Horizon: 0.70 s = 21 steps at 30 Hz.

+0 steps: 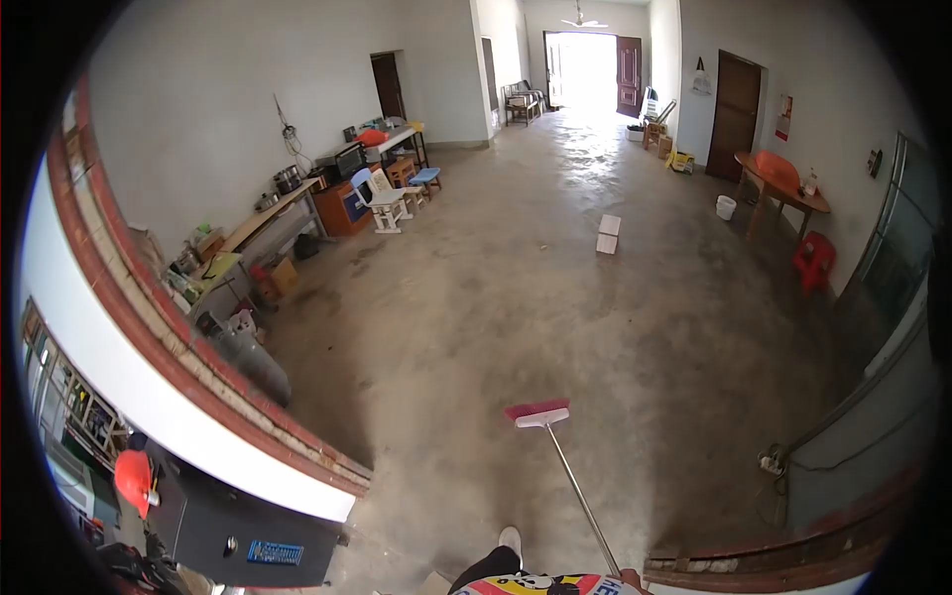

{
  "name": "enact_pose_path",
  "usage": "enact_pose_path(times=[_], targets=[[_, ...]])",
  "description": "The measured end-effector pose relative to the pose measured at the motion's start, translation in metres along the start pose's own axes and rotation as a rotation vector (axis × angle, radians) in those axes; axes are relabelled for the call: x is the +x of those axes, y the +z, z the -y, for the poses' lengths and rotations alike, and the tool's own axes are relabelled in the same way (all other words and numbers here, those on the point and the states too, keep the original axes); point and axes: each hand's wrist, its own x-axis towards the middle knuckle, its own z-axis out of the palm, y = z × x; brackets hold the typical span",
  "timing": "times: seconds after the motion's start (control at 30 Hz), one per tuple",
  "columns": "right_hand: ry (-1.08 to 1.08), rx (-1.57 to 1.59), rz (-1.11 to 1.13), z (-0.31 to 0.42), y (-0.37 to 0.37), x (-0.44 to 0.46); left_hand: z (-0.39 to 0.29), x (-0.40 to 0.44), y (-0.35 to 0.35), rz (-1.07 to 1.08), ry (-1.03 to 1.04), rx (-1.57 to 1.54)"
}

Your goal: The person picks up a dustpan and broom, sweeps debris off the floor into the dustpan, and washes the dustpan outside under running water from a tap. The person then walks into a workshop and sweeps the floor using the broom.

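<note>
The broom (576, 486) angles forward over the concrete floor (446, 337), head ahead of the shoe (510, 541). The right hand's (631, 578) fingers appear wrapped around the handle; the left hand is out of view, its fingers' state undeterminable. A loose single-handed grip could let the head twist; over-reaching could strike the white box (608, 234).
</note>
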Motion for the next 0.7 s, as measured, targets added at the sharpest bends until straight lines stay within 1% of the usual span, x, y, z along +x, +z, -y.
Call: enact_pose_path(times=[0.03, 0.07, 0.13, 0.17, 0.23, 0.3, 0.37, 0.43, 0.5, 0.53, 0.57, 0.6, 0.63, 0.7], targets=[[0.020, -0.028, -0.018, 0.020, -0.003, 0.014, -0.017, 0.031, -0.023, 0.029, -0.083, -0.105], [0.040, -0.051, -0.030, 0.039, -0.007, 0.027, -0.033, 0.061, -0.047, 0.072, -0.237, -0.343], [0.070, -0.083, -0.063, 0.081, -0.015, 0.052, -0.076, 0.121, -0.092, 0.066, -0.709, -1.106], [0.082, -0.096, -0.073, 0.102, -0.017, 0.067, -0.095, 0.149, -0.111, 0.040, -0.804, -1.282], [0.116, -0.126, -0.095, 0.144, -0.025, 0.099, -0.123, 0.202, -0.147, -0.009, -0.897, -1.430], [0.151, -0.156, -0.108, 0.177, -0.028, 0.138, -0.149, 0.251, -0.172, -0.050, -0.950, -1.492], [0.180, -0.174, -0.114, 0.215, -0.030, 0.183, -0.172, 0.305, -0.198, -0.047, -0.946, -1.548], [0.207, -0.187, -0.111, 0.251, -0.038, 0.229, -0.185, 0.353, -0.228, 0.151, -0.768, -1.658], [0.221, -0.139, -0.094, 0.299, -0.055, 0.273, -0.222, 0.385, -0.259, 0.033, -0.780, -1.679], [0.225, -0.092, -0.079, 0.325, -0.067, 0.296, -0.255, 0.416, -0.282, -0.026, -0.760, -1.699], [0.222, -0.043, -0.064, 0.359, -0.079, 0.323, -0.284, 0.438, -0.309, -0.090, -0.745, -1.717], [0.227, 0.014, -0.036, 0.391, -0.080, 0.348, -0.299, 0.457, -0.343, -0.164, -0.732, -1.718], [0.219, 0.075, -0.022, 0.426, -0.081, 0.383, -0.324, 0.484, -0.382, -0.210, -0.678, -1.711], [0.196, 0.171, 0.026, 0.467, -0.081, 0.457, -0.365, 0.511, -0.430, -0.281, -0.616, -1.697]])
